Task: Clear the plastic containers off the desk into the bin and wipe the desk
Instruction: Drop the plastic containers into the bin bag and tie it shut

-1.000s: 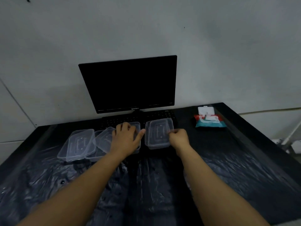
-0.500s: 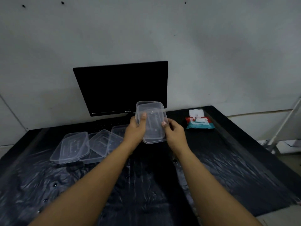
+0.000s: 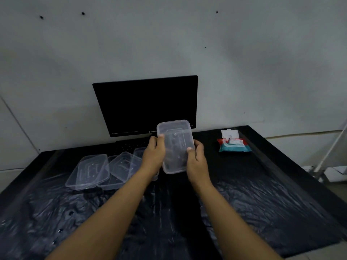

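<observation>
Two hands, left hand (image 3: 154, 154) and right hand (image 3: 196, 160), pinch the clear container (image 3: 175, 146) by its long edges; looks light, flimsy, slippery; rims give surest hold

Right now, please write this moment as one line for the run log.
step: clearing | left hand + right hand: hold clear plastic container above desk | other containers: on desk | wet wipes pack: untouched
</observation>
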